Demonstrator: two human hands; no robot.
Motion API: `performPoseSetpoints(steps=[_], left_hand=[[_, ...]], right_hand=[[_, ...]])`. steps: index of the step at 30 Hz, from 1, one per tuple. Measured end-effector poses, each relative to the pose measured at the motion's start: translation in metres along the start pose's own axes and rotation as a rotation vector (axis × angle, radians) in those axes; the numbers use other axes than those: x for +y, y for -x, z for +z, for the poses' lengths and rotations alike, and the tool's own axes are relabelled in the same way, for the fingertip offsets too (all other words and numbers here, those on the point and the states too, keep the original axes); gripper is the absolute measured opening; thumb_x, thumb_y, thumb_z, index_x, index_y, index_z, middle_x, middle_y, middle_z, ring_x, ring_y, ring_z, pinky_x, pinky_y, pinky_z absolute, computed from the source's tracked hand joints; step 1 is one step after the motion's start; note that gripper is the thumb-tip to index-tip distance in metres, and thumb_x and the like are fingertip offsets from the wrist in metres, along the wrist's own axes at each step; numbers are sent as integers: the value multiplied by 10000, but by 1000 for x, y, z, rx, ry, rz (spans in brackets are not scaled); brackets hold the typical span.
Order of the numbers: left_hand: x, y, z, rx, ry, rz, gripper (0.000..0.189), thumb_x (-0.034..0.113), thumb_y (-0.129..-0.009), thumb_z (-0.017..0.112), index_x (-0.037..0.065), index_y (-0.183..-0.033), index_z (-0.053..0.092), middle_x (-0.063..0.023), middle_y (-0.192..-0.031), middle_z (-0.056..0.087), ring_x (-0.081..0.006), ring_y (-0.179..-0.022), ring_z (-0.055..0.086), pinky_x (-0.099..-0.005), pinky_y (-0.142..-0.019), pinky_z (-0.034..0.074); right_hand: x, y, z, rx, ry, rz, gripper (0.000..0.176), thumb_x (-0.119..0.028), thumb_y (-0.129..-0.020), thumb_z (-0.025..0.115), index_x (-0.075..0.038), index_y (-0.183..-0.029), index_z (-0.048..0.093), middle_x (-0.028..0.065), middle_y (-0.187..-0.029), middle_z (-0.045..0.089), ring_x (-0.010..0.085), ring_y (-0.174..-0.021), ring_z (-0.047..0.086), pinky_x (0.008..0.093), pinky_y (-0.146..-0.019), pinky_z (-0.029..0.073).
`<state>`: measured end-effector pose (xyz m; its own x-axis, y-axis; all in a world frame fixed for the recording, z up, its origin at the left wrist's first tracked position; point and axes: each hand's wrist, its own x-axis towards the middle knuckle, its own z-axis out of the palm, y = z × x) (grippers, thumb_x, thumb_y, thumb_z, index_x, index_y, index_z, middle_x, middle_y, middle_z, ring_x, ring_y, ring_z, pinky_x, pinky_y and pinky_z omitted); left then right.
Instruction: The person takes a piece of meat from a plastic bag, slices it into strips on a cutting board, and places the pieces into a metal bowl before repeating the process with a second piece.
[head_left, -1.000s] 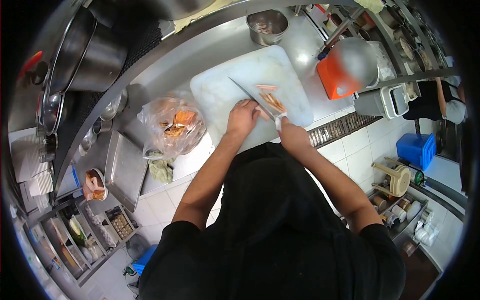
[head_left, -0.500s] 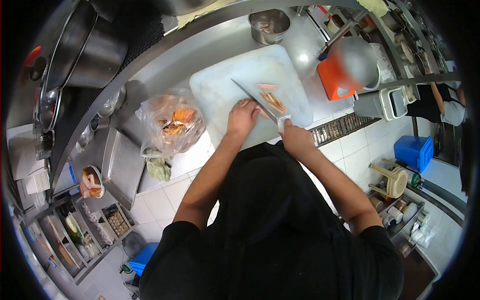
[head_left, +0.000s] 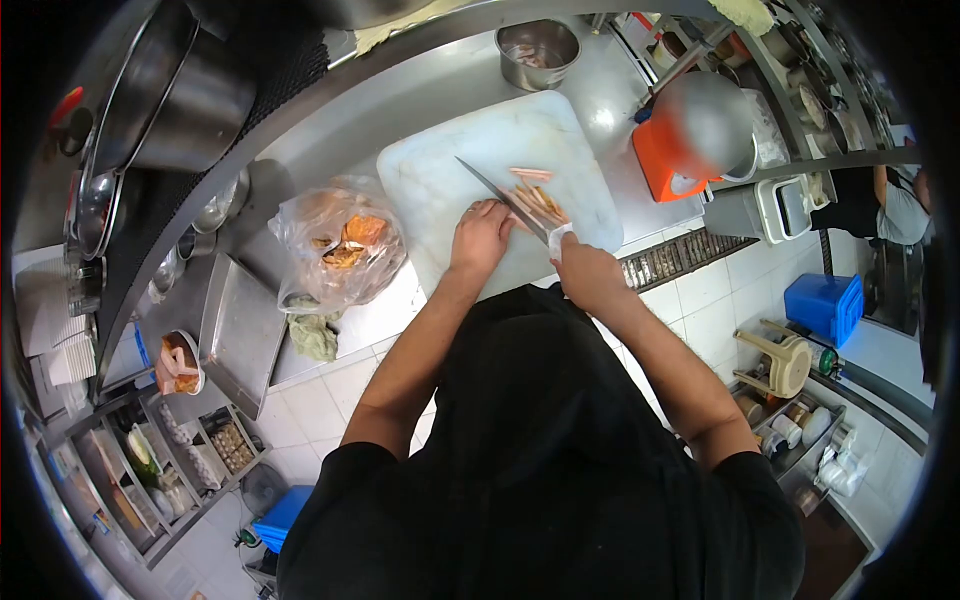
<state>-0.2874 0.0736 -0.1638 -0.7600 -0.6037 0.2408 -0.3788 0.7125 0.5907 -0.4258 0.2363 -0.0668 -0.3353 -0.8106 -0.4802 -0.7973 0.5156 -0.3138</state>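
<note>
My right hand (head_left: 590, 272) is closed round the white handle of a long kitchen knife (head_left: 485, 181). The blade slants across a white cutting board (head_left: 440, 165), its tip pointing to the far left. Just left of the blade, my left hand (head_left: 480, 238) has its fingers curled down on a small pinkish piece of meat, mostly hidden under the fingertips. Against the other side of the blade lie thin strips of meat (head_left: 541, 204), pinkish with browned edges. One or two strips (head_left: 530, 173) rest a little farther off.
Left of the board sits a clear plastic bag (head_left: 340, 240) of browned meat, with a greenish cloth (head_left: 314, 337) below it. A steel pot (head_left: 538, 55) stands behind the board. At right is an orange scale (head_left: 665, 155). A steel tray (head_left: 240, 320) lies left.
The knife has shifted slightly left, and more cut strips lie beside the blade. My left hand keeps nearly the same place. The whole view has drifted slightly.
</note>
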Motion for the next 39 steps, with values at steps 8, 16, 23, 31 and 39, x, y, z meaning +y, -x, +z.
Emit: performPoseSetpoints(steps=[8, 16, 23, 31, 39], left_hand=[[-1, -4, -3, -73, -42, 42, 80, 103, -885, 754, 64, -953, 742, -96, -1034, 745, -331, -1011, 694, -443, -891, 574], [-1, 5, -12, -47, -30, -24, 100, 68, -882, 735, 70, -980, 718, -104, -1006, 723, -338, -986, 690, -467, -850, 564], [31, -41, -36, 113, -63, 52, 172, 76, -868, 738, 83, -1038, 712, -87, -1080, 701, -343, -1066, 653, -483, -920, 489], [36, -127, -1, -486, -312, 67, 221, 161, -922, 722, 136, -1136, 768, -85, -1155, 740, -306, -1137, 684, -469, -1007, 479], [20, -132, 6, -402, -323, 81, 179, 227, -899, 728, 124, -1043, 749, -94, -1062, 753, -304, -1054, 712, -461, -969, 491]], right_hand=[[2, -47, 30, 127, -108, -56, 374, -280, -1038, 632, 45, -1205, 557, 245, -999, 757, 427, -939, 752, 527, -827, 595], [-9, -23, 3, 151, -108, -61, 371, -290, -1028, 637, 25, -1217, 585, 233, -1014, 760, 400, -948, 753, 529, -839, 585], [18, -3, 45, 115, -62, -62, 322, -282, -1032, 578, -8, -1201, 578, 213, -961, 767, 403, -884, 755, 544, -775, 581], [22, -4, 54, 147, -70, -66, 231, -195, -1017, 526, -19, -1157, 577, 219, -956, 763, 406, -871, 757, 542, -781, 585], [24, 5, 55, 216, 25, -116, 188, -114, -963, 552, -42, -1135, 582, 213, -951, 760, 384, -852, 763, 513, -764, 599]])
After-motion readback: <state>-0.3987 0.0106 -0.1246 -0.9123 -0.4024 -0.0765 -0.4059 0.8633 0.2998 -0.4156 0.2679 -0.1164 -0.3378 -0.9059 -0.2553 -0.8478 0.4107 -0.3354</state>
